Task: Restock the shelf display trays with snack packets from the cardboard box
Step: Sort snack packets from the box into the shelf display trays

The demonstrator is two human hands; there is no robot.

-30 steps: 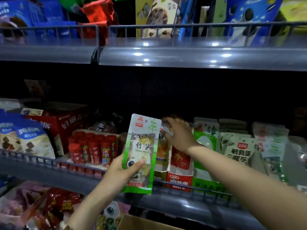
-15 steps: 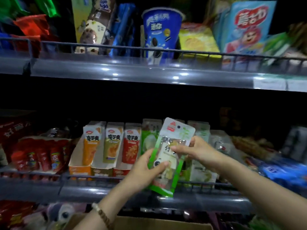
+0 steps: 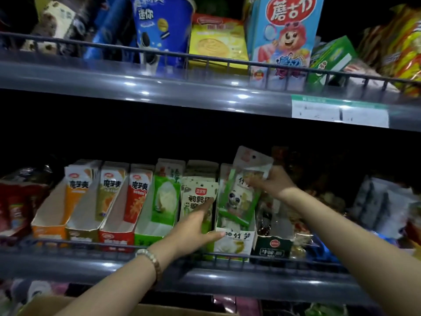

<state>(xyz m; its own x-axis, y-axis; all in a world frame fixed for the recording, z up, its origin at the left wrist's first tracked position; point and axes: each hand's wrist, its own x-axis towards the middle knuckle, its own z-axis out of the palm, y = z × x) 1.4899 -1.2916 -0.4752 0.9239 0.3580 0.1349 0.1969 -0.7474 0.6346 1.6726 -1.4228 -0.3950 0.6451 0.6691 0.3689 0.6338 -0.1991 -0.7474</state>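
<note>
While the cardboard box (image 3: 57, 304) waits low at the left and the orange tray (image 3: 49, 231) stands tidy behind the shelf rail (image 3: 114, 247), the risk sits further along. The left hand (image 3: 193, 231) lies flat and loose, holding nothing, its thumb against the front of the white tray (image 3: 237, 245) and a finger up on the neighbouring packets (image 3: 198, 197). Just beside it the green packet (image 3: 241, 197) stands tilted, lower end down inside the white tray, top above the row. The right hand (image 3: 273, 183) pinches its upper part. If that pinch lets go too soon, I reckon the packet could flop forward over the rail or lean right onto the dark tray (image 3: 272, 247). A hard shove could buckle it instead.
</note>
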